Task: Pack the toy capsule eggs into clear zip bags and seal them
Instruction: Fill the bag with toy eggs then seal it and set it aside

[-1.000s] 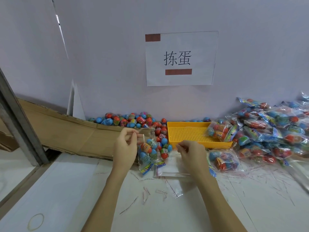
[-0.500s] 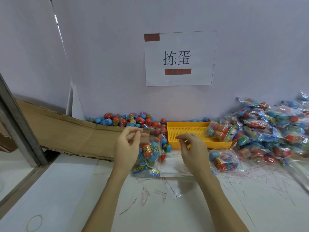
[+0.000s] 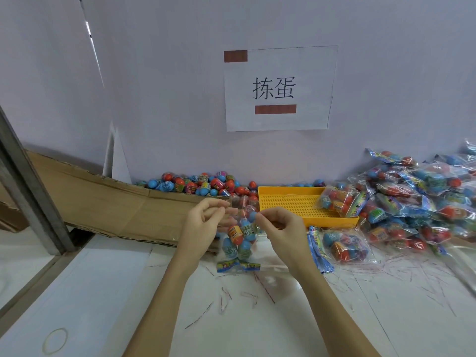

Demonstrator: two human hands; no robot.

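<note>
While both hands pinch its top edge, left hand [image 3: 203,222] and right hand [image 3: 280,228] hold a crinkly clear bag [image 3: 238,240] of glossy egg capsules above the white table [image 3: 334,305], perforated yellow tray [image 3: 296,204] behind, loose eggs [image 3: 201,184] heaped along the wall.

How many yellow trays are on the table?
1. The yellow tray sits against the wall, right of the loose eggs, with one filled bag leaning on its right end. Others could hide under the bag pile.
</note>
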